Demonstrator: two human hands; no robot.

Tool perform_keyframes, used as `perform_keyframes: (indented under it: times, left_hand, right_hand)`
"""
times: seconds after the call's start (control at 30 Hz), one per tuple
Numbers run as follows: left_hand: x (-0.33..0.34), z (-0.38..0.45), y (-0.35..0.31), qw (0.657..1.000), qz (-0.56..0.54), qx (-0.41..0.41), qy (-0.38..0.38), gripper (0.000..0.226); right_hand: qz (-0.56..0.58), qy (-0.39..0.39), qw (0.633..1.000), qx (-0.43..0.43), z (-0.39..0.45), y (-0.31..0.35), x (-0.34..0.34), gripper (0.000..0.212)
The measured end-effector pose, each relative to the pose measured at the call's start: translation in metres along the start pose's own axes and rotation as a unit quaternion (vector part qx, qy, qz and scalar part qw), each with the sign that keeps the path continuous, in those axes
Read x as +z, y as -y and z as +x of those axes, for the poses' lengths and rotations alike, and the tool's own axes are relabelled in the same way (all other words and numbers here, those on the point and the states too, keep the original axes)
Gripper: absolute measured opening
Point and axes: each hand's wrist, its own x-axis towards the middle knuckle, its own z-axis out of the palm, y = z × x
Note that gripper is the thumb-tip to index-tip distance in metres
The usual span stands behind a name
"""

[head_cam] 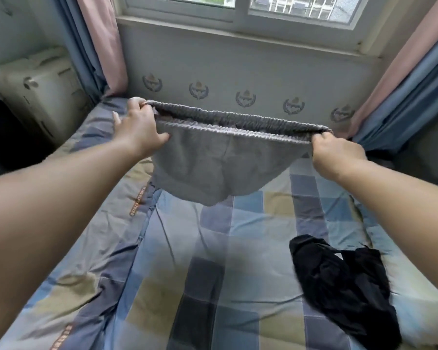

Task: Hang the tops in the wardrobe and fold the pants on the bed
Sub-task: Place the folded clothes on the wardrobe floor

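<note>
A pair of grey pants (213, 162) with a ribbed elastic waistband hangs stretched in the air above the bed (187, 248). My left hand (137, 132) pinches the left end of the waistband, with the other fingers spread. My right hand (336, 152) grips the right end. The fabric sags between them and its lowest part hangs just above the checked bedcover. A crumpled black garment (339, 286) lies on the bed at the lower right, under my right forearm.
The bed fills the room up to the wall under the window (238, 11). Blue and pink curtains (96, 46) hang on both sides. A cream-coloured boxy unit (38, 89) stands beside the bed at the left.
</note>
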Motion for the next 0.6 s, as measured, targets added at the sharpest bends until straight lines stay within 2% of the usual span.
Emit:
perform_keyframes:
  times: [0.13,0.3,0.47,0.6]
  left_hand:
    - [0.065,-0.027,0.028,0.999,0.0,-0.018,0.044,0.057]
    - [0.187,-0.088,0.09,0.986,0.055,-0.001,0.159,0.062]
    - [0.307,-0.193,0.16,0.944,0.143,0.046,0.293,0.069]
    - [0.358,-0.281,0.2,0.912,0.183,0.072,0.36,0.069]
  right_hand:
    - [0.0,0.045,0.999,-0.013,-0.021,0.025,0.052,0.03]
    - [-0.019,0.144,0.989,-0.007,-0.078,0.08,0.173,0.033]
    - [-0.027,0.28,0.96,0.0,-0.175,0.138,0.315,0.033]
    - [-0.008,0.379,0.925,0.022,-0.24,0.17,0.382,0.033]
